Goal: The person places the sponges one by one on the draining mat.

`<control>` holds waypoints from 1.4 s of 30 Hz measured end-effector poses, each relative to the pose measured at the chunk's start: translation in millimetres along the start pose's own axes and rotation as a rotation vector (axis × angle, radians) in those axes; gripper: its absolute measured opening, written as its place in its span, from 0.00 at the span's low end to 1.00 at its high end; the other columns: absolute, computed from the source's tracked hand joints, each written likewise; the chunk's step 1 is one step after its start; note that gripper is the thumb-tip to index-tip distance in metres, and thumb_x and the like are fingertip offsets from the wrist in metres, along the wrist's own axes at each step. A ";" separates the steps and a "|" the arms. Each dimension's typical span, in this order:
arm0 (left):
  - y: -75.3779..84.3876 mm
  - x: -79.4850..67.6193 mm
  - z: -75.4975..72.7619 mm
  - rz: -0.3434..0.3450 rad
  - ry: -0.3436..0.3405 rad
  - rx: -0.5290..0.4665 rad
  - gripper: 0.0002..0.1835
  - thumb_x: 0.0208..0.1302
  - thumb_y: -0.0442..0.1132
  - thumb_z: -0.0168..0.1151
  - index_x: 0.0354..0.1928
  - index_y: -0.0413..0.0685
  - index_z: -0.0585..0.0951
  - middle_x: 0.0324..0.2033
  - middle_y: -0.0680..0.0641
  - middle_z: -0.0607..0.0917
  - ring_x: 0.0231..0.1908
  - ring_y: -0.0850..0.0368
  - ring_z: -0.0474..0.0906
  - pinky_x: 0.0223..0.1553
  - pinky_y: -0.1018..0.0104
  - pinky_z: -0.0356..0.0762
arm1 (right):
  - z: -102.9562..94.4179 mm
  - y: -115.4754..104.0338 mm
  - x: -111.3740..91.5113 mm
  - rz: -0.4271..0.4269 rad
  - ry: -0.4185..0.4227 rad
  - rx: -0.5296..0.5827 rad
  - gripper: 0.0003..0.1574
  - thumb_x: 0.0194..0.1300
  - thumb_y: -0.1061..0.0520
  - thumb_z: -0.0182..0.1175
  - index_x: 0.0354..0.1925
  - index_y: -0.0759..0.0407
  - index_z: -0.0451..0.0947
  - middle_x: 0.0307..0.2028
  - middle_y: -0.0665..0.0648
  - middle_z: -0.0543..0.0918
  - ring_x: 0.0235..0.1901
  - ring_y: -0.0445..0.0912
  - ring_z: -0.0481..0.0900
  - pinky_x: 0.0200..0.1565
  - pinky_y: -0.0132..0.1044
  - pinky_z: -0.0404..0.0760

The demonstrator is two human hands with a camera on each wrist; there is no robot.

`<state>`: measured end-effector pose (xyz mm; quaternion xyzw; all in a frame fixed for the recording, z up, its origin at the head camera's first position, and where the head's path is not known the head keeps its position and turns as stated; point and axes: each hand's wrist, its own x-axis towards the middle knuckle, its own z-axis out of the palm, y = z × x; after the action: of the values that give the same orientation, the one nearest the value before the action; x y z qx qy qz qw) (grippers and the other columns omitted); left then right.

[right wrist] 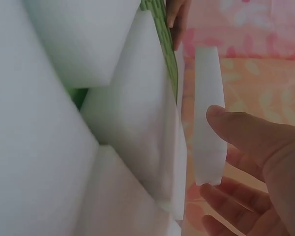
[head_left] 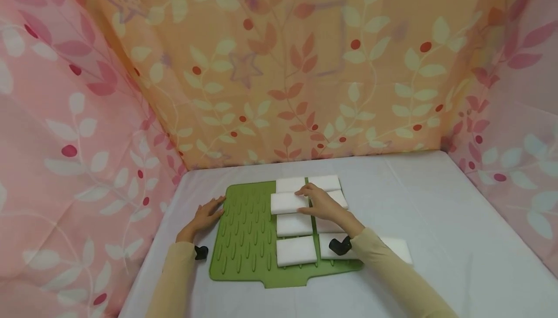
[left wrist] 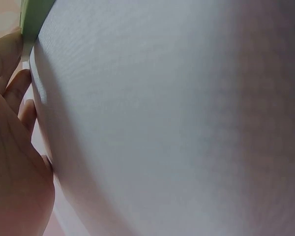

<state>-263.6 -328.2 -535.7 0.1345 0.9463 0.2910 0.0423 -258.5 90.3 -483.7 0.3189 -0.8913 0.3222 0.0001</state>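
Note:
My right hand (head_left: 322, 205) pinches a white sponge block (head_left: 287, 202) between thumb and fingertips. In the right wrist view that block (right wrist: 210, 118) stands apart from the other white blocks (right wrist: 132, 103), which lie close by on the left. Beneath them is a green ridged drying mat (head_left: 244, 230) with a tab on its near edge. The fingers of my left hand (head_left: 207, 215) are fairly straight, tips right at the mat's left edge. Up close, the left wrist view has that hand (left wrist: 19, 147) beside the mat's green rim (left wrist: 33, 19), over the white cloth.
More white sponge blocks, among them one nearest the tab (head_left: 296, 251), lie in two columns on the mat's right half. Another block (head_left: 397, 250) is partly hidden by the right sleeve. White cloth (head_left: 457, 221) covers the table, and patterned curtains (head_left: 283, 66) enclose it.

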 end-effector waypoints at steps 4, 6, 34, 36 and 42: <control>0.4 -2.1 2.0 0.000 0.002 -0.013 0.29 0.69 0.43 0.50 0.69 0.42 0.60 0.67 0.37 0.60 0.68 0.34 0.48 0.61 0.30 0.32 | 7.4 -4.1 5.1 0.000 -0.001 0.002 0.30 0.56 0.49 0.67 0.55 0.58 0.75 0.53 0.58 0.72 0.50 0.51 0.75 0.49 0.45 0.76; 0.3 -2.4 2.3 0.005 0.007 -0.012 0.29 0.69 0.43 0.50 0.69 0.42 0.60 0.67 0.37 0.61 0.68 0.34 0.48 0.61 0.30 0.32 | 11.4 -5.6 8.0 -0.006 0.006 -0.006 0.30 0.55 0.49 0.67 0.55 0.57 0.75 0.52 0.58 0.73 0.50 0.50 0.74 0.50 0.44 0.75; -2.1 0.2 0.4 -0.003 0.004 -0.019 0.28 0.69 0.44 0.50 0.69 0.46 0.60 0.67 0.39 0.61 0.68 0.36 0.48 0.62 0.32 0.30 | 50.6 -45.8 50.9 -0.029 -0.014 -0.248 0.31 0.54 0.37 0.64 0.54 0.46 0.76 0.51 0.51 0.77 0.51 0.48 0.75 0.54 0.50 0.69; -2.1 0.3 0.1 -0.005 0.003 -0.016 0.28 0.69 0.44 0.49 0.69 0.46 0.60 0.67 0.39 0.61 0.68 0.35 0.48 0.62 0.32 0.31 | 53.6 -48.8 53.6 -0.022 -0.030 -0.257 0.31 0.54 0.37 0.64 0.55 0.46 0.76 0.51 0.50 0.77 0.51 0.48 0.74 0.55 0.51 0.68; -2.3 0.4 0.1 -0.005 0.007 -0.001 0.29 0.69 0.45 0.49 0.69 0.45 0.60 0.67 0.38 0.61 0.68 0.35 0.48 0.62 0.31 0.31 | 61.7 -56.2 61.9 -0.007 -0.079 -0.337 0.32 0.55 0.35 0.63 0.56 0.45 0.75 0.52 0.50 0.76 0.51 0.48 0.73 0.56 0.49 0.66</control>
<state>-264.5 -329.9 -537.1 0.1310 0.9467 0.2918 0.0397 -263.2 -13.5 -487.6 0.3296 -0.9310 0.1555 0.0198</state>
